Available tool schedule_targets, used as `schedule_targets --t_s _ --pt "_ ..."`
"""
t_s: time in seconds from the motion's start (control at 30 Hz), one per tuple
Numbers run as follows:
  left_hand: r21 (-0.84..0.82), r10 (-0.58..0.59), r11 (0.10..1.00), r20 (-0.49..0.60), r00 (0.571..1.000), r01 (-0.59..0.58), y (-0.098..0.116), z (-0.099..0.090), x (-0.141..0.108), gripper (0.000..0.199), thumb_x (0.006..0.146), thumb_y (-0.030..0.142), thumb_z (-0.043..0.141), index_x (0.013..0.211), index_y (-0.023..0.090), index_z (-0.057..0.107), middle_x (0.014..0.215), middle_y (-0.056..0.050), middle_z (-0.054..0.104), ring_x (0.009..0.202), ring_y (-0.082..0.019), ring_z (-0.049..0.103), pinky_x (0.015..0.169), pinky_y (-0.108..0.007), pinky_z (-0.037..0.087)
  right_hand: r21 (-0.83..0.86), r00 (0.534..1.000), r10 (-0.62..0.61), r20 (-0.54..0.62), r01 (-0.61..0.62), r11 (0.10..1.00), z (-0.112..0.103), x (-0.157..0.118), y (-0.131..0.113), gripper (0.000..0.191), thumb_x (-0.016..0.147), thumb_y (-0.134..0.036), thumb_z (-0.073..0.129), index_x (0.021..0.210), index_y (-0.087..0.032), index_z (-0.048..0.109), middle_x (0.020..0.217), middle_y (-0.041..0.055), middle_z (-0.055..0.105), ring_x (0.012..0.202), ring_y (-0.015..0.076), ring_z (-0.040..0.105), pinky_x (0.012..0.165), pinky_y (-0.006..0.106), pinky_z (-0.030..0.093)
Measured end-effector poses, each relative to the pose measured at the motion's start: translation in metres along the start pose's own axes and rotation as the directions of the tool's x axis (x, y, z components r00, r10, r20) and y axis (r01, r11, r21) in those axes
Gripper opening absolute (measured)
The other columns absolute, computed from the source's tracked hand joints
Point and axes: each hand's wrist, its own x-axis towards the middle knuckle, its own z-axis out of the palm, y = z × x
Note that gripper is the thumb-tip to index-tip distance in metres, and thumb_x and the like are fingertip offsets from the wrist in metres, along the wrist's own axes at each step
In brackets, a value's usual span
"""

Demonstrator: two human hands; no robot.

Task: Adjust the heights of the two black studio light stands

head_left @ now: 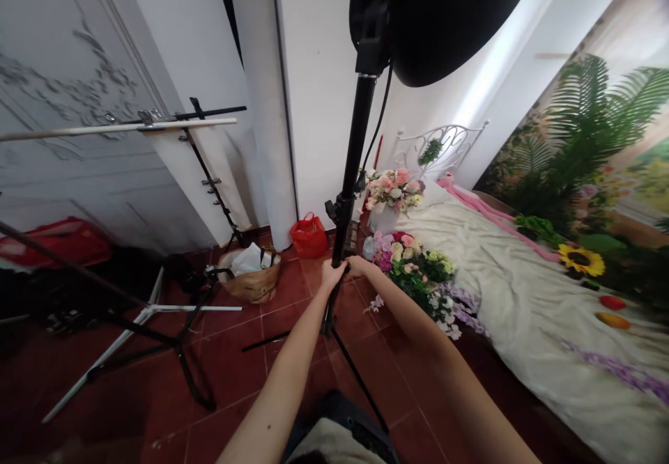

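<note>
A black light stand rises in front of me, with a large black lamp shade at its top and a cable hanging beside the pole. My left hand is wrapped round the pole below a black clamp knob. From the right side, my right hand grips the same pole at about the same height, close against the left. The stand's thin legs spread over the red tiled floor.
Right of the stand are artificial flowers and a bed with a cream cover. A wicker basket and a red bag sit ahead on the left. Other tripod legs spread across the left floor.
</note>
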Motion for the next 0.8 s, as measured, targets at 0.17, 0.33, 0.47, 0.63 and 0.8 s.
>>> schedule_targets --t_s 0.17,0.33,0.47,0.63,0.8 --pt "0.016 -0.039 0.999 -0.016 0.999 0.039 -0.002 0.004 0.001 0.020 0.061 0.029 0.070 0.061 0.011 0.063 0.051 -0.001 0.057 0.049 -0.011 0.054 0.047 -0.019 0.039 -0.041 0.989 -0.019 0.146 0.025 0.999 -0.018 0.024 0.000 0.032 0.054 -0.031 0.083 0.078 -0.013 0.073 0.071 0.0043 0.069 0.080 0.0224 0.064 0.070 0.025 0.046" --pt "-0.040 -0.057 0.998 -0.045 0.997 0.056 -0.002 0.007 -0.002 0.023 0.059 0.031 0.070 0.055 0.012 0.057 0.047 0.000 0.052 0.044 -0.008 0.048 0.043 -0.017 0.033 -0.122 0.980 -0.058 0.188 0.082 0.989 -0.023 0.028 0.002 0.042 0.039 -0.031 0.088 0.074 -0.015 0.071 0.072 0.0034 0.069 0.079 0.0221 0.065 0.069 0.024 0.046" --pt "-0.021 -0.047 0.999 -0.067 0.997 0.046 0.004 0.008 -0.006 0.022 0.059 0.031 0.068 0.056 0.012 0.057 0.050 -0.001 0.055 0.044 -0.008 0.048 0.042 -0.018 0.032 -0.195 0.975 -0.163 0.149 0.191 0.962 -0.018 0.016 0.008 0.048 0.041 -0.024 0.089 0.084 -0.015 0.070 0.085 0.0055 0.071 0.082 0.0230 0.065 0.072 0.023 0.045" --pt "-0.059 -0.035 0.998 -0.067 0.997 0.032 0.008 0.008 -0.006 0.024 0.057 0.032 0.069 0.053 0.014 0.055 0.046 0.001 0.050 0.045 -0.009 0.047 0.043 -0.018 0.033 -0.266 0.971 -0.178 -0.162 0.131 0.955 0.018 -0.014 0.008 0.032 0.072 -0.015 0.067 0.103 -0.014 0.062 0.103 0.0126 0.067 0.100 0.0249 0.060 0.085 0.029 0.042" --pt "-0.028 -0.008 1.000 -0.055 0.998 0.007 0.006 0.008 -0.005 0.022 0.059 0.031 0.067 0.053 0.013 0.056 0.048 0.000 0.052 0.047 -0.009 0.047 0.045 -0.019 0.034 -0.183 0.932 -0.062 -0.358 -0.004 0.983 0.048 -0.035 0.004 0.034 0.084 -0.007 0.044 0.115 -0.015 0.054 0.110 0.0126 0.062 0.103 0.0205 0.056 0.086 0.027 0.042"
